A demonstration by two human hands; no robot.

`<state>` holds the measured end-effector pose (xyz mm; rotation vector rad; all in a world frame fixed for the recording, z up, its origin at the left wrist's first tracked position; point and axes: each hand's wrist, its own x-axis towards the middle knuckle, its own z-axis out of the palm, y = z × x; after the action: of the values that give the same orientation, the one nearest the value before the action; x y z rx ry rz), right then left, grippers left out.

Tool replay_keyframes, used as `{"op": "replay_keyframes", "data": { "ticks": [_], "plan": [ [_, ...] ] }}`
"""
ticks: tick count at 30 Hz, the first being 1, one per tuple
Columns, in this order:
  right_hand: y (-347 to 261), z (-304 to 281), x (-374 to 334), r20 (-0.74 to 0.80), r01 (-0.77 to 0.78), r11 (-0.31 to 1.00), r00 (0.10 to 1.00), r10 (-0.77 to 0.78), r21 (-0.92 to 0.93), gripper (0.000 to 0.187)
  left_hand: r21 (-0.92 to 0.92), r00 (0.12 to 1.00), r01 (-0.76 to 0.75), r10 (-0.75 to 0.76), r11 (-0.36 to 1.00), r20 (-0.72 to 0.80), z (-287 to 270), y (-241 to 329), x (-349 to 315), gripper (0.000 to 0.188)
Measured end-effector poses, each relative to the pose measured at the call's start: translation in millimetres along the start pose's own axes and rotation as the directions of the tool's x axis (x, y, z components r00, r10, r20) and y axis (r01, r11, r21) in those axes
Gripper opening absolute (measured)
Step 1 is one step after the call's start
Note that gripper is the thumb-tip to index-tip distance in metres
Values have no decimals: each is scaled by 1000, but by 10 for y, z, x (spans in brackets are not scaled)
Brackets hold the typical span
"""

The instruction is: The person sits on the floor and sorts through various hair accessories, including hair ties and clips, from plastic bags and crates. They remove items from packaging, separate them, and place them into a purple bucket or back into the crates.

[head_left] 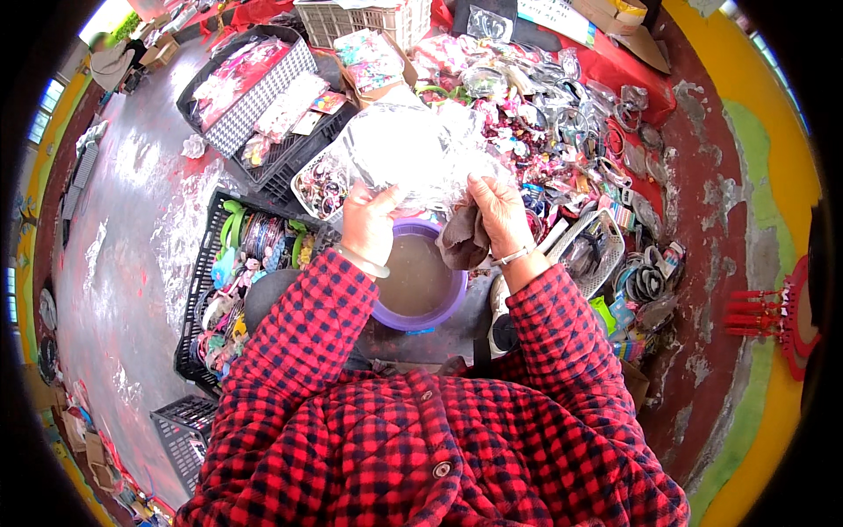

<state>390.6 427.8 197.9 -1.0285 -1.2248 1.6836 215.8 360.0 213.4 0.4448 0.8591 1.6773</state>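
A clear plastic bag (413,145), washed out by glare, stretches between my two hands. My left hand (367,227) pinches its near left edge between thumb and fingers. At the other side, my right hand (504,220) grips the bag's near right edge, and a crumpled brown cloth (464,237) hangs from the same hand. Beneath both hands stands a purple basin (460,297) of murky greyish water. Whatever is inside the bag, if anything, is lost in the brightness.
Black crates of hair accessories (198,325) stand at the left, with a houndstooth box (263,88) behind. Wrapped accessories (562,132) heap on red cloth at the right, beside a white basket (606,263). A shoe (502,325) shows right of the basin.
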Motion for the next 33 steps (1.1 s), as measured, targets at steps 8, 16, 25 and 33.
{"op": "replay_keyframes", "data": {
  "ticks": [8,16,25,33],
  "plan": [
    [-78,64,-19,-251,-2,998,968,16,58,20,-286,999,17,-28,958,-34,-137,144,136,23],
    [-184,-449,160,-324,100,918,946,32,384,16,-452,983,185,-166,873,81,-250,515,162,33],
    [-272,-1405,394,-341,94,774,926,163,627,22,-110,773,487,-368,867,516,-19,692,-128,49],
    [-622,-1222,158,-400,138,933,917,7,333,52,-124,950,160,-118,979,291,-255,622,21,50]
  ]
}}
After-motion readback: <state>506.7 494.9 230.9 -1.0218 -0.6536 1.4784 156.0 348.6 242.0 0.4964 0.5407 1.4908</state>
